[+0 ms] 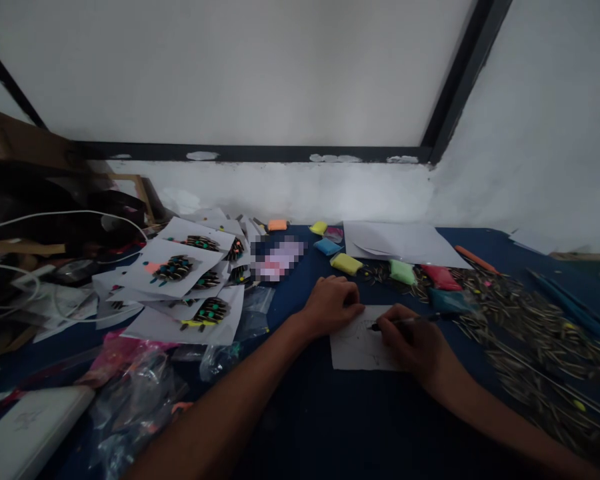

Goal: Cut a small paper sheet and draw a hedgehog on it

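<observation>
A small white sheet of paper (347, 350) with thin dark drawn lines lies on the blue tabletop in front of me. My left hand (333, 305) rests at its upper left corner, fingers curled in and thumb on the paper's edge, holding it down. In my right hand (410, 337) a pen (375, 327) is pinched, its dark tip on or just over the drawing. The hand covers the right part of the sheet. Beyond the paper lie a yellow packet (347, 264), a green packet (403, 272) and a red packet (441, 277).
Stacked white sheets (175, 267) bearing seed-like pieces and coloured dabs stand left. Many striped seed-like pieces (540, 340) are spread right, near blue tweezers or scissors-like tool (573, 303). Plain paper (405, 241) lies at the back. Plastic bags (140, 387) and a white box (35, 427) are front left.
</observation>
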`<state>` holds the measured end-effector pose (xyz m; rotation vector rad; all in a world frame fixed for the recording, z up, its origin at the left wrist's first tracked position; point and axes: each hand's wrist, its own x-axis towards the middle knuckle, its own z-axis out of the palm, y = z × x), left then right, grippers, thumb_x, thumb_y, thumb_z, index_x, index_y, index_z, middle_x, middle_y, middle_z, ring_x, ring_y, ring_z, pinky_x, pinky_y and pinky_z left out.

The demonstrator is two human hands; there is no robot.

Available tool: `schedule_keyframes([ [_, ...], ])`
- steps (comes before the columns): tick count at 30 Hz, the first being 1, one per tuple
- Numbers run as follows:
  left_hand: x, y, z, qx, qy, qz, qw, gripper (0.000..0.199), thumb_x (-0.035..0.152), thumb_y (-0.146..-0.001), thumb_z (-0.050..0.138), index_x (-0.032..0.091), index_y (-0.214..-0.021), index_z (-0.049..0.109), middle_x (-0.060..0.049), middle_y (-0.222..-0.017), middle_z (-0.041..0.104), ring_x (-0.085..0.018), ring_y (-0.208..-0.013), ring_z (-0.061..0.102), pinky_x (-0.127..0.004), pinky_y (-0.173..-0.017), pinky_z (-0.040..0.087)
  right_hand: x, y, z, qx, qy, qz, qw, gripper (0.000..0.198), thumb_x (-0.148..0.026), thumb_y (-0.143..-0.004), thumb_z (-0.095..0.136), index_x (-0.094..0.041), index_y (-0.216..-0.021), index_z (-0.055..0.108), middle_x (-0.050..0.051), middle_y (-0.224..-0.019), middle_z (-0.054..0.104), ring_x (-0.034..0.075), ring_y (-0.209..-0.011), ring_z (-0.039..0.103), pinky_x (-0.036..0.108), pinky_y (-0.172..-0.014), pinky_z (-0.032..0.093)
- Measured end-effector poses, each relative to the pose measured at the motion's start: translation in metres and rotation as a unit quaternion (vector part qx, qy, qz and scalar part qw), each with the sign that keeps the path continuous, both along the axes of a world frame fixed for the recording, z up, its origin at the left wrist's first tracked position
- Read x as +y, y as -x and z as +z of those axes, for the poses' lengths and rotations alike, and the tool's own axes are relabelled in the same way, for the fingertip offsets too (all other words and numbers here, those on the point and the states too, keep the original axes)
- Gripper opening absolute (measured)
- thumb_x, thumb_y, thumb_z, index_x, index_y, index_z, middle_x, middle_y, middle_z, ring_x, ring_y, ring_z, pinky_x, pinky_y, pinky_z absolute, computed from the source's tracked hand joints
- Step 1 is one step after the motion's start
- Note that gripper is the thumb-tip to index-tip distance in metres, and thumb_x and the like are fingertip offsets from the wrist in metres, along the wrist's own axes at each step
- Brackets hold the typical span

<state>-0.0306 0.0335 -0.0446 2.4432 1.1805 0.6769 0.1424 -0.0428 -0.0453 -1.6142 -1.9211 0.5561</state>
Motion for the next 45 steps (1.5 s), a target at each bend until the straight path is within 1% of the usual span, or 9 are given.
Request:
schedule_keyframes([
  [2,0.0,0.0,0.0,-0.001,0.0,0.0,1.0,0.013,0.032,-0.078,0.06,0.019,-0.075,0.063,0.0,-0.08,0.061,-0.016,-0.079,0.054,-0.029,-0.071,0.034,-0.001,0.001,0.003,0.01,0.002,-0.007,1.0,0.031,-0.041,-0.089,0.039,-0.021,-0.069,0.053,-0.003,-0.056,0.054,0.012,-0.044,0.05,0.025,-0.043,0.034],
  [7,0.0,0.0,0.001,0.0,0.003,0.002,1.0,0.013,0.032,-0.077,0.061,0.019,-0.075,0.063,0.0,-0.08,0.062,-0.016,-0.079,0.054,-0.029,-0.071,0.034,-0.003,0.005,0.011,0.001,-0.032,-0.052,0.998,0.029,-0.04,-0.086,0.041,-0.021,-0.067,0.052,-0.003,-0.051,0.051,0.014,-0.045,0.052,0.024,-0.042,0.034],
  [12,0.0,0.0,-0.001,-0.004,-0.003,0.0,1.0,0.013,0.032,-0.077,0.061,0.02,-0.074,0.063,0.001,-0.079,0.061,-0.016,-0.078,0.054,-0.03,-0.07,0.034,-0.002,0.004,0.012,-0.009,-0.026,-0.033,0.999,0.032,-0.04,-0.087,0.04,-0.021,-0.065,0.053,0.0,-0.06,0.059,0.013,-0.046,0.054,0.024,-0.043,0.035],
  [14,0.001,-0.001,-0.001,-0.006,-0.005,0.0,1.0,0.013,0.032,-0.077,0.061,0.02,-0.074,0.062,0.001,-0.078,0.061,-0.016,-0.078,0.054,-0.03,-0.07,0.034,-0.002,0.004,0.011,-0.006,-0.023,-0.029,0.999,0.032,-0.04,-0.087,0.04,-0.021,-0.065,0.053,0.0,-0.059,0.058,0.013,-0.046,0.054,0.024,-0.044,0.036],
  [21,-0.001,0.0,0.002,0.012,0.0,0.001,1.0,0.013,0.032,-0.079,0.061,0.019,-0.075,0.063,0.0,-0.081,0.062,-0.016,-0.081,0.055,-0.029,-0.072,0.036,0.0,0.003,0.007,-0.024,-0.044,-0.013,0.999,0.036,-0.041,-0.089,0.038,-0.02,-0.063,0.053,0.002,-0.065,0.062,0.014,-0.052,0.057,0.025,-0.047,0.038],
  [27,-0.001,0.0,0.002,0.004,0.007,0.001,1.0,0.013,0.032,-0.078,0.061,0.019,-0.076,0.063,0.0,-0.081,0.062,-0.016,-0.081,0.055,-0.03,-0.074,0.036,-0.002,0.004,0.009,-0.027,-0.043,-0.025,0.998,0.031,-0.04,-0.089,0.038,-0.022,-0.067,0.051,-0.001,-0.056,0.054,0.014,-0.046,0.052,0.025,-0.044,0.034],
  [31,-0.001,0.0,0.002,0.005,0.006,-0.001,1.0,0.013,0.032,-0.078,0.061,0.019,-0.075,0.063,0.0,-0.081,0.062,-0.016,-0.08,0.054,-0.029,-0.072,0.035,-0.002,0.003,0.009,-0.017,-0.03,-0.021,0.999,0.03,-0.04,-0.088,0.039,-0.022,-0.068,0.051,-0.003,-0.053,0.051,0.014,-0.045,0.051,0.025,-0.044,0.035],
  [38,-0.001,0.0,0.001,0.003,0.0,-0.001,1.0,0.013,0.032,-0.078,0.061,0.019,-0.075,0.063,0.0,-0.08,0.062,-0.016,-0.08,0.054,-0.029,-0.072,0.035,-0.001,0.002,0.007,-0.029,-0.019,-0.025,0.999,0.036,-0.042,-0.089,0.037,-0.021,-0.063,0.05,0.001,-0.065,0.06,0.014,-0.051,0.056,0.026,-0.047,0.036],
  [45,-0.001,0.0,0.002,0.006,0.008,0.0,1.0,0.014,0.032,-0.078,0.061,0.019,-0.075,0.063,-0.001,-0.082,0.062,-0.016,-0.081,0.054,-0.029,-0.073,0.035,-0.002,0.002,0.006,-0.018,-0.015,-0.026,0.999,0.031,-0.039,-0.088,0.039,-0.021,-0.066,0.053,0.0,-0.061,0.059,0.014,-0.048,0.054,0.025,-0.045,0.036],
])
